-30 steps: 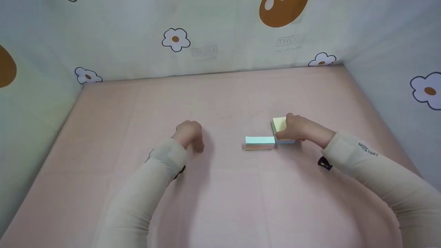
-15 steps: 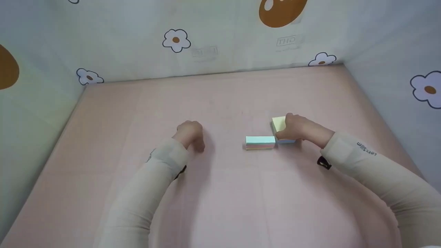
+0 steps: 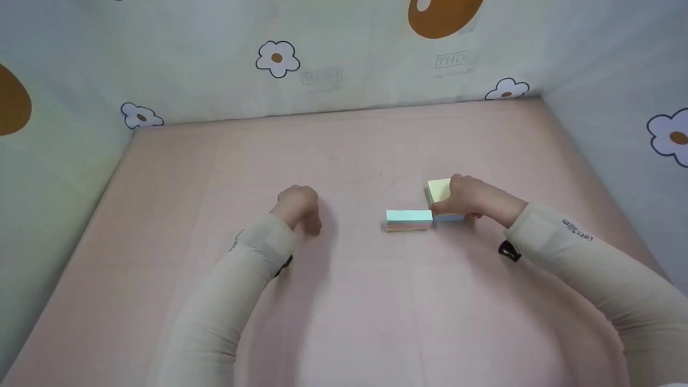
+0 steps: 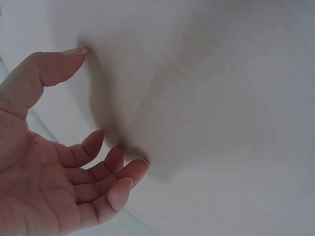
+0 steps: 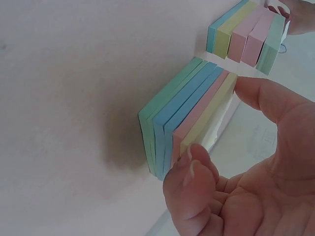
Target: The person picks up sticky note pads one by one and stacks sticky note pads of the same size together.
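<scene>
My right hand [image 3: 468, 196] pinches a stack of pastel sticky note pads [image 3: 438, 189]. In the right wrist view, the thumb and fingertips lie at opposite ends of the yellow pad on top; pink, blue and green pads [image 5: 170, 115] show beneath it. A second, narrower stack of sticky notes [image 3: 408, 221], light blue on top, sits just left of the first on the pink surface. Further left, my left hand [image 3: 302, 207] holds nothing. Its fingers [image 4: 133, 172] are loosely bent over the surface, the thumb held apart from them.
A pale wall sheet [image 3: 365, 70] with printed flowers rises behind the pink-covered table [image 3: 344, 322] and along both sides. A small black object [image 3: 509, 251] shows beneath the right sleeve cuff.
</scene>
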Demonstrator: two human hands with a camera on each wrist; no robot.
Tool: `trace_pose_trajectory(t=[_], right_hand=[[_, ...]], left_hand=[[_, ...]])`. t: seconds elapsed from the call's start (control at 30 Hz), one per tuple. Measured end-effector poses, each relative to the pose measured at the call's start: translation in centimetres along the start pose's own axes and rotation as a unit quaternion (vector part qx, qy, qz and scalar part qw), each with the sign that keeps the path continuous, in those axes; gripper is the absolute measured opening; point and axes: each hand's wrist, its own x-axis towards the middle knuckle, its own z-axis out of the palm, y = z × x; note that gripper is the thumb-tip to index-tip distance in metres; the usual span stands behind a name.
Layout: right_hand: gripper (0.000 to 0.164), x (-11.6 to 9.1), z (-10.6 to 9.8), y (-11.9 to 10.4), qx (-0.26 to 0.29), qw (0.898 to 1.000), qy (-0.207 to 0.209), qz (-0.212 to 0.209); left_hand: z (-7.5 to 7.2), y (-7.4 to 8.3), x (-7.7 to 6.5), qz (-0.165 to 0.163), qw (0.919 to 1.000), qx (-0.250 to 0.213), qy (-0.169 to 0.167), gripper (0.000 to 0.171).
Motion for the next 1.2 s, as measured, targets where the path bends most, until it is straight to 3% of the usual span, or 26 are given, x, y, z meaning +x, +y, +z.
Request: trace_pose_trajectory(t=[0.3,0.37,0.47,0.57,0.67,0.77,0.9,1.07,1.2], right_hand=[[0.066,-0.3,-1.2,0.3,0.005,1.000,-0.005,0.002],[0.059,-0.4,-1.9,0.7,0.002,1.000,-0.006,0.004],[0.047,-0.6,-2.7,1.7,0.006,1.000,-0.019,-0.002],[0.040,-0.6,-2.9,2.9,0.027,0.998,-0.049,-0.010],[0.037,-0.6,-2.5,4.1,0.066,0.994,-0.080,-0.020],[0.035,-0.5,-1.7,5.0,0.099,0.989,-0.102,-0.027],[0.034,-0.4,-0.9,5.7,0.122,0.985,-0.116,-0.039],[0.031,-0.5,-0.7,5.9,0.124,0.981,-0.129,-0.072],[0.030,-0.6,-0.7,6.1,0.119,0.979,-0.129,-0.103]], left_hand=[[-0.5,0.3,-0.5,0.003,0.9999,-0.011,-0.009,0.055],[-0.9,0.9,-0.6,0.016,0.9993,-0.033,0.008,0.049],[-1.8,2.7,-0.8,0.055,0.9927,-0.089,0.059,0.035],[-2.8,5.5,-0.8,0.097,0.9773,-0.153,0.109,0.023],[-3.3,8.9,-0.7,0.124,0.9686,-0.176,0.124,0.025],[-3.2,12.0,-0.4,0.134,0.9718,-0.157,0.114,0.029],[-2.7,14.9,0.0,0.134,0.9801,-0.130,0.068,0.025],[-2.6,16.5,0.4,0.135,0.9822,-0.131,0.000,0.023],[-2.7,17.3,0.9,0.152,0.9792,-0.128,-0.041,0.022]])
